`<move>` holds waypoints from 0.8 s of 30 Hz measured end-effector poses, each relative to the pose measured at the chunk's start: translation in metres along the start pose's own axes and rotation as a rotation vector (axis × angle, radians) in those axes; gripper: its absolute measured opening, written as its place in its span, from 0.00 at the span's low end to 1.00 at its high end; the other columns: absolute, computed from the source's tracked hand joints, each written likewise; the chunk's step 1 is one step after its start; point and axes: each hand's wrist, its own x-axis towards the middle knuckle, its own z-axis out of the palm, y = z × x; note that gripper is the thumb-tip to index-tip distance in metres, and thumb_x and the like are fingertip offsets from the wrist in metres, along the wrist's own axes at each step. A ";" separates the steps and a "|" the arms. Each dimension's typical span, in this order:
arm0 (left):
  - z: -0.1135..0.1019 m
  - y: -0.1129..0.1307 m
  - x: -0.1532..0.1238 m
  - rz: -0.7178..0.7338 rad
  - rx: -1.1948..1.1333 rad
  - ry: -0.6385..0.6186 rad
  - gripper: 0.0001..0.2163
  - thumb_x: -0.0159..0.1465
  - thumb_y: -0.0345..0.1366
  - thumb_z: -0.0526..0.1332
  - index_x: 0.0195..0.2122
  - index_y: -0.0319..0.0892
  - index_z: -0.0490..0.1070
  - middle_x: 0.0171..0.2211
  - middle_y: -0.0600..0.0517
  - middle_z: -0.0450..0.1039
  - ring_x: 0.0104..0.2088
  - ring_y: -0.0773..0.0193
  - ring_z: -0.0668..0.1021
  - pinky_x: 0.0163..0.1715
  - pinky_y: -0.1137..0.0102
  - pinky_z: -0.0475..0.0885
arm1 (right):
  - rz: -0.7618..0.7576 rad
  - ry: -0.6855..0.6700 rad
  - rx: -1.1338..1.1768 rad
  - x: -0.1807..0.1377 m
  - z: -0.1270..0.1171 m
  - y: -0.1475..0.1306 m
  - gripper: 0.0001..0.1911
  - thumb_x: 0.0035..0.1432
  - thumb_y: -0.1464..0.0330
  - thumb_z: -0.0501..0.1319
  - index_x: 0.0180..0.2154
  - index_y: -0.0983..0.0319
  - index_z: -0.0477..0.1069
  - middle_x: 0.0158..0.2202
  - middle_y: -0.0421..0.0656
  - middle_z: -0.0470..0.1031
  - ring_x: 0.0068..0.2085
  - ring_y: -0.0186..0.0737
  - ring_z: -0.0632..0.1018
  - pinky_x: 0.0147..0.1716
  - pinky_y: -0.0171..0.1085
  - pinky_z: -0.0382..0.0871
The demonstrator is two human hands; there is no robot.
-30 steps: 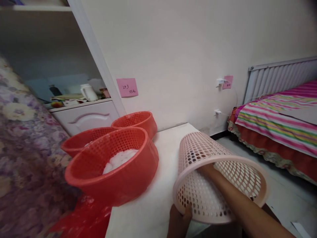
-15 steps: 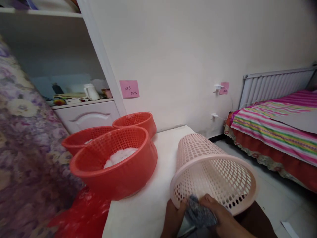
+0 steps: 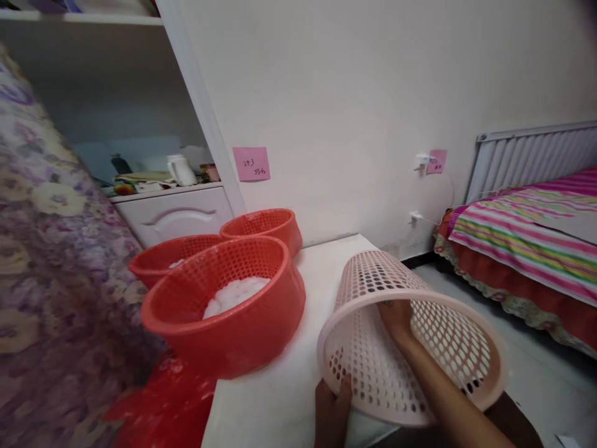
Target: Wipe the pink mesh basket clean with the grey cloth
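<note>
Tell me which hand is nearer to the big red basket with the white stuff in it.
Left. The left hand grips the pink basket's rim on the side facing the red basket; the right hand is farther off, reaching inside the pink basket.

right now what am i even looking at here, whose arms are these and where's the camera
The camera sits on a person's head, looking forward and down, so the arms at the bottom are that person's own. There is no machine.

The pale pink perforated plastic basket lies on its side on the white table, its open mouth facing the camera. The left hand holds its rim from below. The right hand reaches deep inside it; whether it holds anything there cannot be seen.

To the left stand three red perforated plastic baskets, the nearest holding something white. Behind are a pink sticky note on the wall and a striped bed on the right.
</note>
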 end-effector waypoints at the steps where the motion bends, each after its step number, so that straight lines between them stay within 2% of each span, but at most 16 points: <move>1: 0.001 0.000 0.000 -0.007 -0.007 -0.003 0.26 0.57 0.53 0.63 0.43 0.32 0.77 0.39 0.40 0.82 0.43 0.45 0.81 0.41 0.59 0.77 | 0.011 0.004 -0.046 0.002 0.010 0.000 0.21 0.56 0.66 0.54 0.49 0.65 0.72 0.53 0.57 0.72 0.60 0.62 0.65 0.59 0.58 0.54; 3: 0.003 -0.001 0.001 -0.006 -0.023 0.006 0.28 0.56 0.55 0.63 0.44 0.32 0.77 0.40 0.40 0.82 0.43 0.45 0.80 0.42 0.58 0.76 | 0.018 -0.015 -0.131 0.002 0.026 0.001 0.19 0.57 0.67 0.54 0.48 0.67 0.73 0.53 0.59 0.71 0.62 0.66 0.61 0.60 0.61 0.49; 6: 0.005 -0.001 0.002 -0.008 -0.041 0.035 0.30 0.53 0.57 0.64 0.44 0.33 0.77 0.37 0.41 0.82 0.40 0.46 0.81 0.42 0.58 0.76 | -0.025 -0.118 -0.222 -0.004 0.040 0.004 0.18 0.58 0.67 0.55 0.48 0.64 0.73 0.54 0.57 0.71 0.62 0.63 0.61 0.62 0.57 0.46; 12: 0.007 0.003 0.000 -0.003 -0.101 0.069 0.26 0.54 0.53 0.66 0.43 0.32 0.77 0.37 0.41 0.82 0.39 0.48 0.81 0.42 0.59 0.76 | -0.074 -0.375 -0.336 -0.008 0.038 0.006 0.20 0.54 0.72 0.58 0.50 0.62 0.72 0.54 0.52 0.72 0.60 0.55 0.65 0.59 0.49 0.53; 14: 0.006 0.004 -0.002 -0.008 -0.100 0.077 0.25 0.54 0.52 0.66 0.42 0.32 0.78 0.35 0.42 0.82 0.38 0.48 0.81 0.40 0.59 0.76 | -0.052 -0.430 -0.355 -0.009 0.030 0.003 0.23 0.52 0.73 0.58 0.52 0.64 0.71 0.55 0.54 0.72 0.58 0.56 0.68 0.56 0.50 0.57; 17: 0.007 0.009 -0.004 -0.001 -0.099 0.101 0.24 0.54 0.51 0.66 0.40 0.33 0.78 0.35 0.42 0.82 0.40 0.47 0.80 0.41 0.58 0.75 | -0.047 -0.528 -0.353 -0.025 0.009 -0.005 0.23 0.50 0.74 0.58 0.51 0.64 0.71 0.50 0.55 0.74 0.51 0.56 0.74 0.48 0.48 0.64; 21: 0.008 0.015 -0.006 0.007 -0.123 0.115 0.24 0.54 0.50 0.66 0.44 0.34 0.77 0.40 0.43 0.82 0.45 0.47 0.79 0.47 0.59 0.73 | -0.121 -0.662 -0.304 -0.079 -0.031 -0.013 0.19 0.45 0.76 0.59 0.41 0.58 0.76 0.42 0.46 0.76 0.44 0.46 0.76 0.43 0.38 0.66; 24: 0.008 0.018 -0.008 -0.002 -0.095 0.166 0.26 0.53 0.51 0.65 0.45 0.34 0.76 0.39 0.42 0.81 0.45 0.48 0.79 0.49 0.58 0.72 | -0.133 -0.741 -0.150 -0.124 -0.060 -0.014 0.21 0.40 0.75 0.62 0.40 0.55 0.76 0.44 0.46 0.75 0.45 0.49 0.75 0.44 0.39 0.66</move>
